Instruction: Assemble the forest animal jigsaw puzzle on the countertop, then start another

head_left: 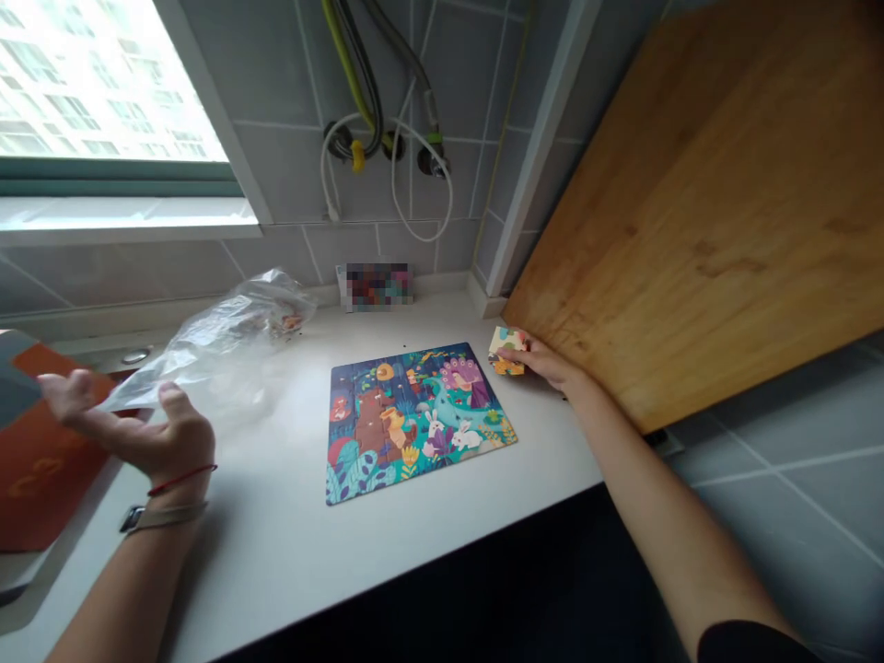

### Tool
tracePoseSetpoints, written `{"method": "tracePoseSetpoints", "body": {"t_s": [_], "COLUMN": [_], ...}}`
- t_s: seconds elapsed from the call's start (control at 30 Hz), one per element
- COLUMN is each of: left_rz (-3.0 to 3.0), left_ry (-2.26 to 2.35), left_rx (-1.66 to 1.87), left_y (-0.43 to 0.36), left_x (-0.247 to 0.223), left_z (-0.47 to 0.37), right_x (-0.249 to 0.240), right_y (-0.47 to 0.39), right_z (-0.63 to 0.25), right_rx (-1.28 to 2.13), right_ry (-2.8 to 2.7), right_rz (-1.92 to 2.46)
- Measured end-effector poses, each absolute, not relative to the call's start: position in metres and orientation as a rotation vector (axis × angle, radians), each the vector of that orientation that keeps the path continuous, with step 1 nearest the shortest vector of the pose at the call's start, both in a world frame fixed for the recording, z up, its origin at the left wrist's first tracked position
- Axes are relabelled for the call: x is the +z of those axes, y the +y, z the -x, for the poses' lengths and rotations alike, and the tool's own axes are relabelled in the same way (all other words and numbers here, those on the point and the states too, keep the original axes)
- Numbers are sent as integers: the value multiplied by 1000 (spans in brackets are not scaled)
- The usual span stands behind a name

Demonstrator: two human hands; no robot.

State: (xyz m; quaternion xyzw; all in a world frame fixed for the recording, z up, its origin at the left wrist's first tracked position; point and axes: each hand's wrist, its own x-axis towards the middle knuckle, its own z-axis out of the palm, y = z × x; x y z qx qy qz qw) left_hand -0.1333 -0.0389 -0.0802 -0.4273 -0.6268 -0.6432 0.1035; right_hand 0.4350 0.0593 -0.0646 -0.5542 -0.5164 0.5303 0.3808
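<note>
On the white counter lies a rectangular jigsaw puzzle [421, 419] with a forest animal picture, its pieces fitted together. To its right, my right hand [545, 362] is closed around a small, cream and orange patterned block [507, 350], which looks like a stack of puzzle pieces. At the left, my left hand [148, 433] is palm up, with fingers and thumb spread at the edge of a clear plastic bag [227, 327]. The bag stretches from these fingers towards the wall; some small colourful bits show at its far end.
A small box [377, 287], blurred out, leans against the back wall. An orange and grey package [41, 442] stands at the far left by a metal sink edge. A large wooden board [718, 212] slants over the right side. Cables and hoses [366, 101] hang from the tiled wall.
</note>
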Motion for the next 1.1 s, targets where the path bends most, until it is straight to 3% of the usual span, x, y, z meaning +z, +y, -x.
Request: {"method": "tracePoseSetpoints", "body": {"t_s": [0.07,0.17,0.4,0.77,1.1], "left_rz": [1447,1568,1830,2051,2272], "left_ry": [-1574,-1380,-1411,-1760,-1742], "left_rx": [-1660,-1580,-1545,-1419,-1151], "left_y": [-46,-48,-44,-41,-26], "left_x": [-77,-77,-81,-101,-98], "left_z": [113,87,47,41,37], "right_x": [-77,-92,-98,-91,-101], "right_y": [61,63,60,51,57], "right_z": [-432,-428,-433,-433,-434], "right_rx": [1236,1109,688,655,543], "right_ry": [-1269,-1292,-1485,-1484,-1408], "right_rz": [1400,1382,1430,1480,1407]}}
